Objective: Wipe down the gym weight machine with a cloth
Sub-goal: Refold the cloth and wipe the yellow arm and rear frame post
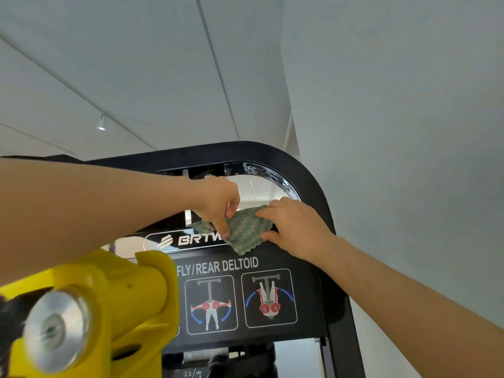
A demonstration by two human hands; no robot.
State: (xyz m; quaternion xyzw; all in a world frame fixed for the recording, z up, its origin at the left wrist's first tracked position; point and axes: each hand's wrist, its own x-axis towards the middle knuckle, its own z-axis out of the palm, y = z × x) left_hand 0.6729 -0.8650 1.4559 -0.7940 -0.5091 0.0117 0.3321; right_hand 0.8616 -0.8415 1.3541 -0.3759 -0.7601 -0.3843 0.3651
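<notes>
Looming nearest at lower left, a yellow pivot housing (114,304) with a round silver cap (56,327) sits blurred below my left forearm. Beyond it, both my arms reach up to the black head panel of the weight machine (308,175). My left hand (218,203) is curled, thumb and forefinger pinching the left edge of a green-and-white patterned cloth (245,227). My right hand (294,227) lies flat-fingered on the cloth's right side, fingers together on top and thumb under the lower edge, pressing it against the panel. The cloth is bunched between the two hands, covering the end of the silver "BRTW" logo plate (188,240), with one corner hanging just above the white lettering "FLY/REAR DELTOID" (221,266). Below that lettering, two exercise diagrams (240,302) sit side by side on the panel, each showing a figure with red-marked muscles and blue arrows. Above my hands, a glossy curved window (267,178) in the frame reflects the room. Farther off, a white wall (395,132) rises at right, and a white ceiling with a lit spotlight (101,124) spreads behind.
</notes>
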